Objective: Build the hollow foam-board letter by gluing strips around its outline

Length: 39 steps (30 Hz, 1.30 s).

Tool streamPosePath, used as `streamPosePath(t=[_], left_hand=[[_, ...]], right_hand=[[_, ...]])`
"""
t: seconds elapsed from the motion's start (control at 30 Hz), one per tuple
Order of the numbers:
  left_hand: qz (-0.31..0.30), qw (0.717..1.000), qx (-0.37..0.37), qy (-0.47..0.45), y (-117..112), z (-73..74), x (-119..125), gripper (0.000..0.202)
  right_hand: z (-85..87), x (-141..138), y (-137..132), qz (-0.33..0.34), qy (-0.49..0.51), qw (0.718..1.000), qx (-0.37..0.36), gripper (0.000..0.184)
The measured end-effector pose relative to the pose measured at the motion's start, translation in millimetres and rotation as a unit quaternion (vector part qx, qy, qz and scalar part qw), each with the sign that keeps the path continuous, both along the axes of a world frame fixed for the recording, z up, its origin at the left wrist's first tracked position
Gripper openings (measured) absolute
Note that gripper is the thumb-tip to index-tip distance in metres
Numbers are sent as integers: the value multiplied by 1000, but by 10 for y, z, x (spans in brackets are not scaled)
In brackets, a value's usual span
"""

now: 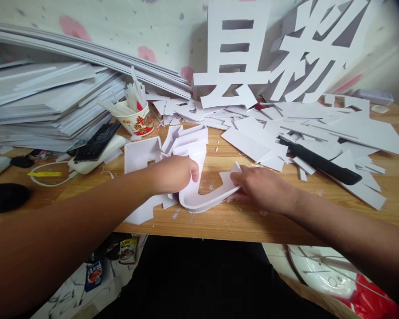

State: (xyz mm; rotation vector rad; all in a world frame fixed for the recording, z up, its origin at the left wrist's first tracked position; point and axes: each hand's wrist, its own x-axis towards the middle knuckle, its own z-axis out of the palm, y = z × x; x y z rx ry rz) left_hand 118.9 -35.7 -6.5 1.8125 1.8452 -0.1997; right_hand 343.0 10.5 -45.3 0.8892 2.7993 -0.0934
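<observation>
A white foam-board character with raised side walls lies on the wooden table near its front edge, hollow side up. My left hand is closed over its left part, fingers curled at the inside of the curved stroke. At the tip of the hooked stroke, my right hand pinches the wall between thumb and fingers. Part of the character is hidden beneath my left hand and forearm. More walled white foam pieces sit just left of it.
White board offcuts cover the table's back right, with a long black handle among them. Two finished-looking white characters lean on the wall. A paper cup of white strips, a phone and stacked sheets stand left.
</observation>
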Motion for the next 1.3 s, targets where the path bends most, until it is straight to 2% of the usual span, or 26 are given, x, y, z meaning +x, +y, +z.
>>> streamPosePath(t=[0.17,0.43,0.63,0.7,0.83,0.93,1.03,1.3], left_hand=[[-14,1000,20,3,7,-15,12,33],[-33,998,20,54,-64,73,156,26],[-51,996,23,68,-71,68,183,24],[-59,996,23,66,-61,60,171,31],[-76,995,17,54,-48,33,142,71],[-86,994,14,67,-56,11,136,86],[-100,991,9,89,-79,18,152,88],[-85,991,-16,105,-110,66,213,72]], right_hand=[[10,-10,-18,-8,-5,1000,2,34],[-48,17,1,-8,16,1000,-12,31],[-21,-16,-27,-36,-10,999,-4,37],[-4,-27,-39,-44,-14,999,-7,39],[-7,-25,-42,-47,-8,999,-7,40],[-19,-22,-33,-47,0,999,-10,39],[-14,-25,-31,-43,3,999,-12,40],[5,-24,-41,-49,2,999,-6,41]])
